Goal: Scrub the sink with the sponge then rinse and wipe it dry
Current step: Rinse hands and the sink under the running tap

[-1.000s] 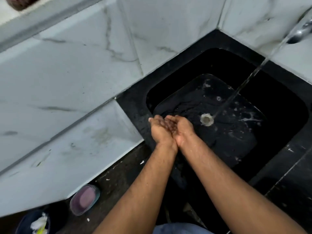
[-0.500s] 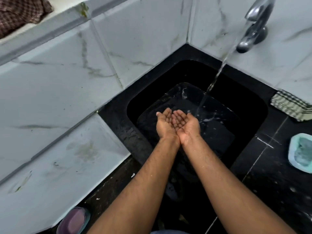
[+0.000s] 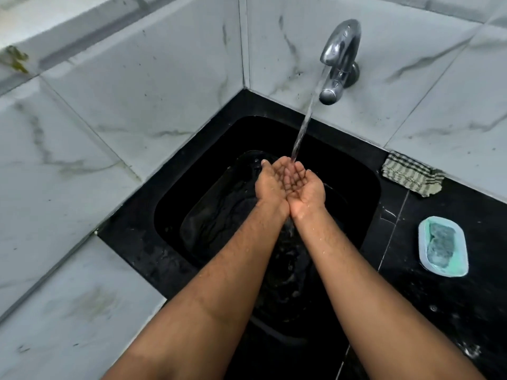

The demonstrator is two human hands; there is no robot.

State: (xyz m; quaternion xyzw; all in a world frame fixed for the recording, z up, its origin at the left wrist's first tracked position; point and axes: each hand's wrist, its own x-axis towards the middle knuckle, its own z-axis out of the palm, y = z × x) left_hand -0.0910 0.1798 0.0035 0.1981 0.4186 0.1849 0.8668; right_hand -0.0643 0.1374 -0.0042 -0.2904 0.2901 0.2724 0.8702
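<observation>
While a thin stream of clear water (image 3: 301,130) falls from the curved chrome tap (image 3: 338,60) on the wall, the left hand (image 3: 271,185) and the right hand (image 3: 306,189) are held palm up and pressed side by side over the sink, fingers gently curved into a shallow cup that grips nothing. The stream lands on the fingers where the two hands meet. Both forearms are wet, with droplets showing on the skin.

The rectangular black sink (image 3: 365,187) has rounded corners and a glossy, wet basin; its floor shimmers with running water, and the broad black stone rim around it is speckled with splashes. It sits in the corner of two walls of smooth white marble-look tiles (image 3: 142,86) with grey veins and thin grout lines; a few tiles carry faint dirty smears.

To the right of the sink, on the polished black stone counter (image 3: 452,311), lies an oval pale blue plastic dish (image 3: 421,239) holding the green scrub sponge (image 3: 441,246), rough and fibrous, with whitish suds on it. It is well apart from both hands. Behind it, against the wall tile, lies a folded checked cloth (image 3: 411,174) in green, black and cream, its woven texture coarse and its edge slightly rumpled.
</observation>
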